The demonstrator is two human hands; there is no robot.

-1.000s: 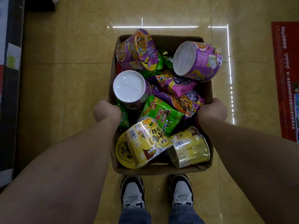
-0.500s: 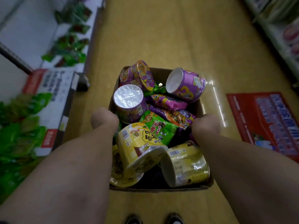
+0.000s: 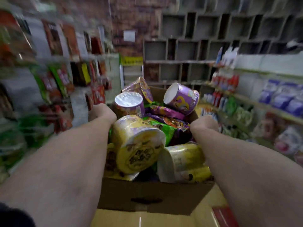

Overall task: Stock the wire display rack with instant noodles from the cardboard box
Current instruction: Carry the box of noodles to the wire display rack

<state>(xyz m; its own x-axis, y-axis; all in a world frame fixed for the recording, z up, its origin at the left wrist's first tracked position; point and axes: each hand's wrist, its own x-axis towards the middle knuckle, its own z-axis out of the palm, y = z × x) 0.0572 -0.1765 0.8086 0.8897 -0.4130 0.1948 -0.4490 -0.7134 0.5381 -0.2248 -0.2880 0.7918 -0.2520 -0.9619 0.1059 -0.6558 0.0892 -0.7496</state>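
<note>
The left hand [image 3: 102,112] and right hand [image 3: 204,124] each clamp one side wall of the brown cardboard box [image 3: 152,197]. The yellow and purple round noodle cups [image 3: 137,145] lie between both grips, and the box's long axis points forward.

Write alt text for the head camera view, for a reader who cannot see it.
A person's left hand and right hand grip the sides of an open brown cardboard box heaped with yellow noodle cups, purple noodle cups and green noodle packets. Blurred shop shelves line both sides of the aisle.
</note>
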